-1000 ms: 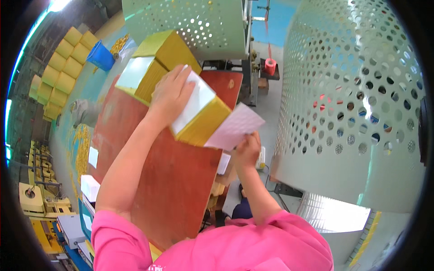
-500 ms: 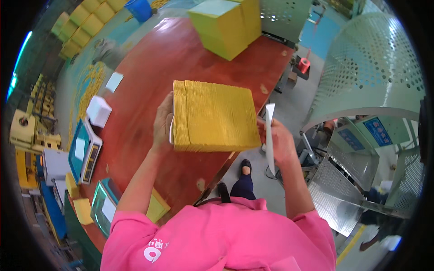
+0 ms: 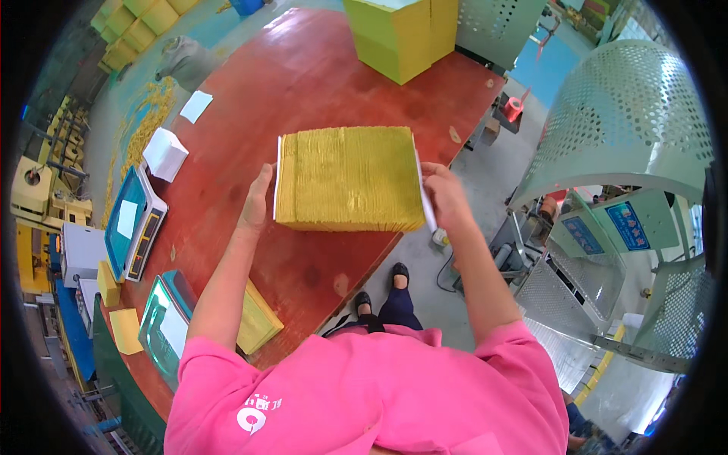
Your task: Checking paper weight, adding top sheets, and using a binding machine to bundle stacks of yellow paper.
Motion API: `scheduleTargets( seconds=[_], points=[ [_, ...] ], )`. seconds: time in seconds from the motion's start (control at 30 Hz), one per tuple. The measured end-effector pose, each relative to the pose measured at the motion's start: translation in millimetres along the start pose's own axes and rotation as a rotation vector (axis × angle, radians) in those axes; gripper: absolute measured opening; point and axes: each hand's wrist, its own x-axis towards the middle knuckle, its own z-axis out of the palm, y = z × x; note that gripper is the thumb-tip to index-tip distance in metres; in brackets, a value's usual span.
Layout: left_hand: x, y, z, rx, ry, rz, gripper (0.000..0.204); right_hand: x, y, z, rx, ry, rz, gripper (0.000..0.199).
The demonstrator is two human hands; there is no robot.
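Observation:
A thick stack of yellow paper sheets (image 3: 345, 180), standing on edge, is squeezed lengthwise between my two hands above the red table. My left hand (image 3: 260, 199) presses its palm and fingers on the left end, where a thin white sheet (image 3: 278, 178) covers the paper. At the other end my right hand (image 3: 446, 196) pinches a second white sheet (image 3: 426, 199), which lies almost flat along the stack's side. Some of the fingers on both hands are hidden behind the stack and sheets.
The red table (image 3: 303, 91) carries a big yellow block of paper (image 3: 402, 42) at its far end. Along the left edge sit a digital scale (image 3: 135, 220), a white pile of sheets (image 3: 164, 154) and a small yellow paper stack (image 3: 258, 315). A perforated metal machine guard (image 3: 614, 114) stands at right.
My right hand has brought its white sheet in against the right end of the stack. The stack sits slightly further left and more level in view.

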Motion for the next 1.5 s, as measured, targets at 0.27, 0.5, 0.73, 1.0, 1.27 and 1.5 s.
scheduleTargets(
  seconds=[0.27,0.5,0.73,1.0,1.27,1.5],
  points=[
    [7.2,-24.8,-3.0,0.022,0.053,-0.024,0.06,24.6,36.1,1.7,-0.299,0.227,-0.459,0.053],
    [2.4,-22.2,5.4,0.023,0.097,-0.09,0.067,11.2,28.7,9.0,-0.819,0.273,-0.617,0.033],
    [3.9,-19.5,4.1,-0.019,0.098,-0.081,0.063,-0.5,16.0,11.4,-0.587,0.113,-0.472,0.028],
    [8.7,-23.0,0.2,0.062,0.091,-0.027,0.064,-36.3,1.8,25.5,0.03,0.04,-0.255,0.044],
    [6.8,-22.0,0.2,0.088,0.103,-0.052,0.064,-45.4,-7.0,35.4,-0.04,0.018,-0.222,0.048],
    [4.2,-22.3,5.8,0.055,0.13,-0.061,0.06,-25.5,-12.7,19.3,0.007,0.159,-0.114,0.036]
  ],
)
